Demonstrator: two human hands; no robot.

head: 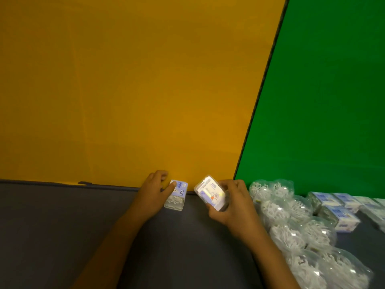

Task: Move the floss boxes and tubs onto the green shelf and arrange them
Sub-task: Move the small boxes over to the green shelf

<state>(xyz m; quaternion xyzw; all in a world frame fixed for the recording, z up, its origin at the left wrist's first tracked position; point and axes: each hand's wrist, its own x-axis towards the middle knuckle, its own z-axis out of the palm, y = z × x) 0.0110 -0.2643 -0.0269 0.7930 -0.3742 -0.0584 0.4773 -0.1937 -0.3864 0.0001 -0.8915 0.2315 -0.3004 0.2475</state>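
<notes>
Print on both floss boxes [176, 195] [210, 192] is too blurred to read. The right hand [233, 202] covers the tilted box's lower end. Clear tubs [325, 270] and perhaps more boxes [375, 207] are cut off by the right edge.

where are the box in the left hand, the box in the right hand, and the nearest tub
left box [177, 193]: head view, on its blue label
right box [210, 191]: head view, on its printed face
nearest tub [327, 270]: head view, on its clear lid
</notes>
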